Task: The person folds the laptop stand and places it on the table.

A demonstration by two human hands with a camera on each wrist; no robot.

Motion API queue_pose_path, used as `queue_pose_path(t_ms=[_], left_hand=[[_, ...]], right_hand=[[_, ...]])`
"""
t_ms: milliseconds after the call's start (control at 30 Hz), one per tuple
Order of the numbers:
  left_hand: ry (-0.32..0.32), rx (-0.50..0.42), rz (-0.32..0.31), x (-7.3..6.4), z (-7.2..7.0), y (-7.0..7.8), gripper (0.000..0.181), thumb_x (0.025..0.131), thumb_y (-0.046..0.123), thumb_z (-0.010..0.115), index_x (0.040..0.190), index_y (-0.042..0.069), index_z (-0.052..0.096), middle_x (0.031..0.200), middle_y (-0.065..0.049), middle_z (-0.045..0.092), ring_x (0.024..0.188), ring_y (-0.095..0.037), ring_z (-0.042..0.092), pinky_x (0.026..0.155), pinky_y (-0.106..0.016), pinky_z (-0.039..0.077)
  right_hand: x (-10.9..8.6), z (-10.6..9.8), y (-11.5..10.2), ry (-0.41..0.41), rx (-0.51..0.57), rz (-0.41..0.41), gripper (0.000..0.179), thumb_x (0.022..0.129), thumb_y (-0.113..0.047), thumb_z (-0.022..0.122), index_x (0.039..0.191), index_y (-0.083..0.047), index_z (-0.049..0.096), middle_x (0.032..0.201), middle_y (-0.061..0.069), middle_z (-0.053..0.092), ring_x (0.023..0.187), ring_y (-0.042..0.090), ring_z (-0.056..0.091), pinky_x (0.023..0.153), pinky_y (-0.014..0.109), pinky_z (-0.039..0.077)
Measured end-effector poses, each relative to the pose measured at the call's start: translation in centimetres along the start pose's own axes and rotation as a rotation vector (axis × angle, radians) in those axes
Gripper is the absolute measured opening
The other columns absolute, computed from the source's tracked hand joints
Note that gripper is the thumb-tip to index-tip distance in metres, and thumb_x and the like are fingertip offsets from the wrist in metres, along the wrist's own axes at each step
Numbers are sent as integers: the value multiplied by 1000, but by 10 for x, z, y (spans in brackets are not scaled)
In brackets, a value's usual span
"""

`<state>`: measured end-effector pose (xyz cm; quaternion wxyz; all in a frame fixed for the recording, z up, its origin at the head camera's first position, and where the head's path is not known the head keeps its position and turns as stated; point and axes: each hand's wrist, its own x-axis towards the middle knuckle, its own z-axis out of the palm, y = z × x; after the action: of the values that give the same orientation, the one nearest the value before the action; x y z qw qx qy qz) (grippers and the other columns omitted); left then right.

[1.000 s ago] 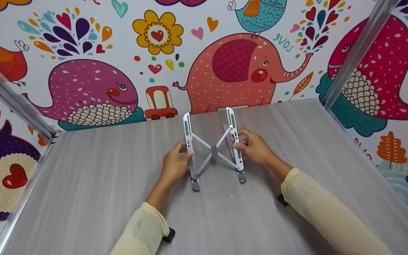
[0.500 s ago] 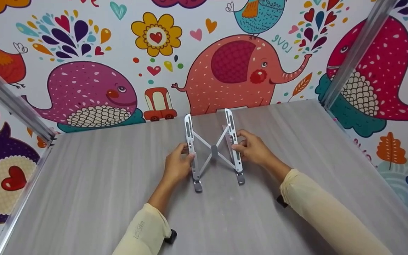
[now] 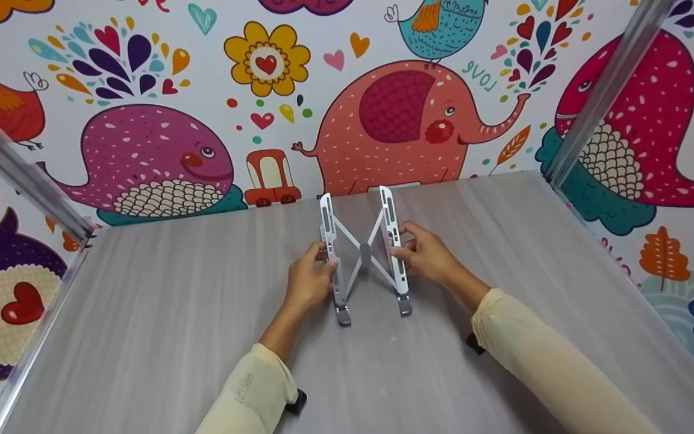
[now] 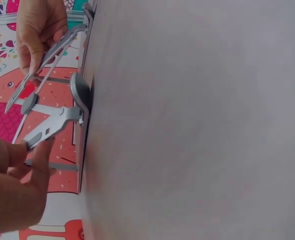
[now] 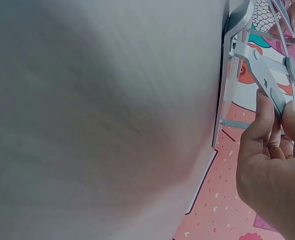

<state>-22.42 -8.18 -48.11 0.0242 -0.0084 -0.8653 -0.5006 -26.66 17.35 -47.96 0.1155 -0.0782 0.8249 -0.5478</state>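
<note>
A silver folding laptop stand [image 3: 365, 255] stands on the table, its two long side rails joined by crossed bars with a grey hub in the middle. My left hand [image 3: 309, 278] pinches the left rail between thumb and fingers. On the other side, my right hand [image 3: 428, 253] pinches the right rail the same way. Grey padded feet sit at the near ends of the rails. In the left wrist view, the left hand [image 4: 17, 182] grips a raised arm of the stand above its base strip. The right wrist view has the right hand [image 5: 272, 150] pinching the opposite arm.
The wood-grain table [image 3: 160, 313] extends around the stand on all sides. Behind it rises a wall [image 3: 196, 72] printed with cartoon animals. Metal posts [image 3: 612, 90] stand at the back corners.
Both hands have moved inward, bringing the two rails of the laptop stand closer together. The crossed bars have narrowed. Each hand keeps its pinch on its rail.
</note>
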Motion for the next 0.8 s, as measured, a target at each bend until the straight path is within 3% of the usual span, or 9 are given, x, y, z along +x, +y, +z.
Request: queue_pose_path(t_ms=[433,800], left_hand=[[42,44,26,3,17,4,31,99,12,65,129,7,61,125,-17,69,107,-30,65,93,-45,52],[28,34,52,7,26,12,33,99,11,65,131,7,61,127,-16,68,118,-33,63,104,-48,48]], right_hand=[[4,9,-2,-16,4,13,25,98,-12,68,120,-16,57,91,13,69,79,22,69,72,44,63],[5,14,-9,2,-3,-6,28,97,-11,70,122,-13,58,88,13,72,76,20,71,68,43,63]])
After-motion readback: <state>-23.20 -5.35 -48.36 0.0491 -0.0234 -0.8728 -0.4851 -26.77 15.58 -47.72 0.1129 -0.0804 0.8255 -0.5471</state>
